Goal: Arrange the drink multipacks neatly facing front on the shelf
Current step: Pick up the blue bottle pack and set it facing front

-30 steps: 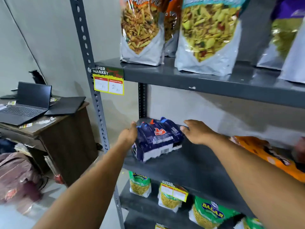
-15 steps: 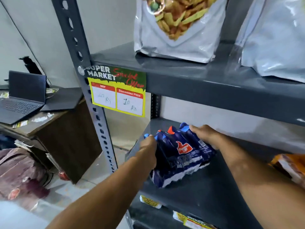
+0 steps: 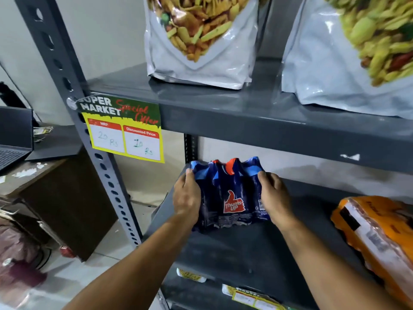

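Observation:
A dark blue drink multipack (image 3: 230, 195) with a red thumbs-up logo stands on the grey middle shelf (image 3: 245, 253), near its left end, with its logo face toward me. My left hand (image 3: 186, 198) grips its left side and my right hand (image 3: 276, 198) grips its right side. An orange multipack (image 3: 377, 238) lies tilted on the same shelf at the far right, apart from both hands.
Large snack bags (image 3: 201, 41) stand on the upper shelf (image 3: 268, 113), which carries a yellow price tag (image 3: 125, 133). The perforated upright post (image 3: 73, 108) edges the rack on the left. A desk with a laptop (image 3: 13, 139) stands to the left. Snack packs (image 3: 252, 296) fill the lower shelf.
Both hands have closed on the sides of the blue multipack and turned it from a slanted lie to stand square with its logo facing front. My view has come closer.

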### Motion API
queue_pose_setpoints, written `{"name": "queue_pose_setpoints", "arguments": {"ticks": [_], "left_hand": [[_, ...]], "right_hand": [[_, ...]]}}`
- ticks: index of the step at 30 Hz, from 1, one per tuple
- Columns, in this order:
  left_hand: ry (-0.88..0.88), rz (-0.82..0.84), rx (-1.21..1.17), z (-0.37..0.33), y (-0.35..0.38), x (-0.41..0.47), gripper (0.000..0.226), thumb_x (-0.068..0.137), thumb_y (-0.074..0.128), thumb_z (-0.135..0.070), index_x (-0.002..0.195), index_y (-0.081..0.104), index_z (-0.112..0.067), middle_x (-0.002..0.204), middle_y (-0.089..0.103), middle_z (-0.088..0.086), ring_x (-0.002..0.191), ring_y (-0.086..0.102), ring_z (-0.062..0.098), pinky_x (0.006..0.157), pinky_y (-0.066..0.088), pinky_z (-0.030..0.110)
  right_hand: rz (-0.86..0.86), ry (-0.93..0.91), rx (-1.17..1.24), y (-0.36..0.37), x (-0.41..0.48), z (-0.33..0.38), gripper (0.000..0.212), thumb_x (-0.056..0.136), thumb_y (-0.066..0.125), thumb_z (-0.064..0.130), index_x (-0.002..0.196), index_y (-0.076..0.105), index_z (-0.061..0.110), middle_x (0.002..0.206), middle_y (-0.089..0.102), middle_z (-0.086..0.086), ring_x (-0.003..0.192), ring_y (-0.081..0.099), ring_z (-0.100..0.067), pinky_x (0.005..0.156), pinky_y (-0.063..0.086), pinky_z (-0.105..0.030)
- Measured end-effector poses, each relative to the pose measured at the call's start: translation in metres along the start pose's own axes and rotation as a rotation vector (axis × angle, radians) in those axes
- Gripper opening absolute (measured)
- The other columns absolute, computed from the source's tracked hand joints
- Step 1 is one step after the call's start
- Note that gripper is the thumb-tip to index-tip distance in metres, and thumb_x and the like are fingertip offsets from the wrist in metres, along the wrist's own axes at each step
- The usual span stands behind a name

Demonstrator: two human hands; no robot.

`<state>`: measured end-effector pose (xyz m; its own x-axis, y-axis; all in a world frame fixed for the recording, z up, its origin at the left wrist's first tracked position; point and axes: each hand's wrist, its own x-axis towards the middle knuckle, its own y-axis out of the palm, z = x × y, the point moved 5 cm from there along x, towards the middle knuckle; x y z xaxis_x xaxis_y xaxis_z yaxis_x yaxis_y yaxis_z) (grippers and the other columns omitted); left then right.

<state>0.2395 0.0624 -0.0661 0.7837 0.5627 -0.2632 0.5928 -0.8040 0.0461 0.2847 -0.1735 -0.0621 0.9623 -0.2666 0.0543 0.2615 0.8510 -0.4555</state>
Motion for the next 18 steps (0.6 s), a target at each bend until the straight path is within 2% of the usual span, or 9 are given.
{"name": "queue_pose_setpoints", "arguments": {"ticks": [2, 4, 6, 7, 9, 12, 14, 16, 18], "left_hand": [[0.113, 0.040, -0.086, 0.005, 0.002, 0.000, 0.076, 0.069, 0.038, -0.077, 0.106, 0.071, -0.020, 0.103, 0.074, 0.011, 0.098, 0.069, 0.034, 0.091, 0.054, 0.054], [0.189, 0.082, -0.121, 0.011, 0.000, 0.000, 0.067, 0.078, 0.042, -0.071, 0.106, 0.071, -0.018, 0.104, 0.074, 0.013, 0.100, 0.069, 0.034, 0.090, 0.054, 0.055], [0.281, 0.120, -0.114, 0.007, -0.005, -0.011, 0.055, 0.093, 0.039, -0.056, 0.114, 0.069, -0.016, 0.111, 0.072, 0.013, 0.102, 0.068, 0.029, 0.092, 0.055, 0.049], [0.318, 0.152, -0.121, 0.007, -0.007, -0.014, 0.050, 0.100, 0.036, -0.045, 0.120, 0.066, -0.010, 0.114, 0.070, 0.014, 0.102, 0.068, 0.025, 0.092, 0.057, 0.042], [0.377, 0.192, -0.123, 0.011, -0.010, -0.018, 0.047, 0.104, 0.032, -0.032, 0.131, 0.057, -0.003, 0.124, 0.065, 0.016, 0.110, 0.065, 0.024, 0.095, 0.055, 0.034], [0.405, 0.224, -0.103, 0.018, -0.017, -0.017, 0.057, 0.099, 0.031, -0.034, 0.143, 0.045, 0.000, 0.139, 0.055, 0.021, 0.129, 0.053, 0.033, 0.108, 0.044, 0.044], [0.384, 0.257, -0.096, 0.025, -0.020, -0.014, 0.054, 0.101, 0.029, -0.030, 0.145, 0.041, -0.001, 0.142, 0.053, 0.019, 0.133, 0.049, 0.032, 0.110, 0.043, 0.042], [0.376, 0.290, -0.131, 0.025, -0.022, -0.014, 0.043, 0.107, 0.026, -0.020, 0.140, 0.048, -0.006, 0.134, 0.061, 0.006, 0.130, 0.054, 0.024, 0.101, 0.050, 0.026], [0.327, 0.325, -0.163, 0.016, -0.023, -0.015, 0.041, 0.107, 0.024, -0.014, 0.118, 0.064, -0.018, 0.105, 0.076, -0.010, 0.105, 0.069, 0.007, 0.080, 0.055, 0.014]], "right_hand": [[-0.068, -0.042, 0.097, -0.006, -0.014, -0.007, 0.043, 0.086, 0.044, 0.054, 0.103, 0.058, 0.016, 0.097, 0.069, -0.008, 0.091, 0.063, -0.030, 0.081, 0.049, -0.041], [-0.102, -0.080, 0.172, -0.009, -0.030, -0.010, 0.037, 0.086, 0.044, 0.046, 0.100, 0.053, 0.012, 0.083, 0.064, -0.002, 0.080, 0.060, -0.025, 0.073, 0.042, -0.035], [-0.133, -0.136, 0.245, -0.010, -0.047, -0.012, 0.032, 0.086, 0.044, 0.038, 0.101, 0.052, 0.011, 0.080, 0.059, 0.005, 0.074, 0.057, -0.007, 0.070, 0.038, -0.029], [-0.146, -0.170, 0.276, -0.010, -0.056, -0.015, 0.032, 0.086, 0.044, 0.034, 0.104, 0.053, 0.009, 0.084, 0.059, 0.005, 0.074, 0.056, 0.002, 0.071, 0.039, -0.024], [-0.146, -0.214, 0.326, -0.008, -0.071, -0.024, 0.043, 0.085, 0.044, 0.034, 0.114, 0.052, 0.003, 0.101, 0.061, -0.003, 0.085, 0.055, 0.000, 0.075, 0.039, -0.008], [-0.080, -0.241, 0.327, -0.001, -0.086, -0.037, 0.063, 0.081, 0.039, 0.046, 0.122, 0.045, -0.001, 0.116, 0.058, -0.013, 0.100, 0.055, -0.017, 0.079, 0.037, -0.003], [-0.047, -0.260, 0.328, 0.000, -0.092, -0.038, 0.065, 0.081, 0.039, 0.048, 0.124, 0.043, -0.001, 0.121, 0.055, -0.014, 0.100, 0.054, -0.010, 0.079, 0.037, -0.001], [-0.017, -0.274, 0.336, -0.001, -0.092, -0.038, 0.061, 0.082, 0.040, 0.048, 0.125, 0.042, 0.005, 0.125, 0.054, -0.014, 0.103, 0.053, -0.007, 0.083, 0.038, -0.002], [-0.008, -0.271, 0.318, -0.004, -0.092, -0.042, 0.060, 0.082, 0.044, 0.051, 0.127, 0.041, 0.012, 0.132, 0.052, -0.011, 0.116, 0.054, -0.014, 0.098, 0.043, -0.016]]}}
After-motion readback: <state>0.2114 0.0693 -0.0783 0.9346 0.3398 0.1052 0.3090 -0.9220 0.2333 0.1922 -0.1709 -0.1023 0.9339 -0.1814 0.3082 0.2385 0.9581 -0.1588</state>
